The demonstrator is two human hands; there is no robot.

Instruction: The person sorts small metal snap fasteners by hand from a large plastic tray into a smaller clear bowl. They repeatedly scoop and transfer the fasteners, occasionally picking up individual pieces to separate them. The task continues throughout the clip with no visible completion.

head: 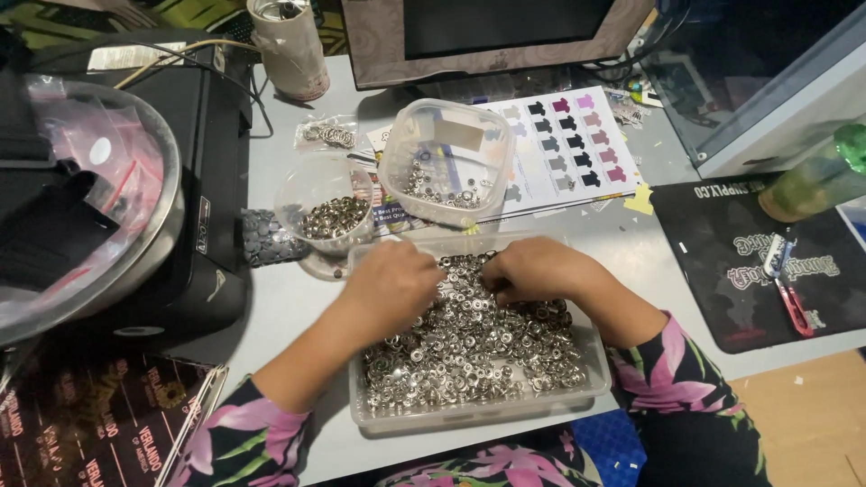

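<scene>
A clear rectangular plastic tub (478, 417) sits at the table's front edge, heaped with several small silver metal snap parts (469, 347). Both hands are down in the heap at the tub's far end. My left hand (390, 284) rests knuckles-up on the parts with fingers curled under. My right hand (532, 269) lies beside it, fingers bent into the pile, pinching at the parts. What the fingertips grip is hidden. Both forearms come from flowered sleeves.
Behind the tub stand a round clear bowl (307, 194) with silver parts and a square clear container (442, 162) with a few more. A colour chart sheet (577, 149), a monitor (496, 36), a black machine (212, 180), a tape-wrapped can (290, 45) and a black mat (767, 261) surround them.
</scene>
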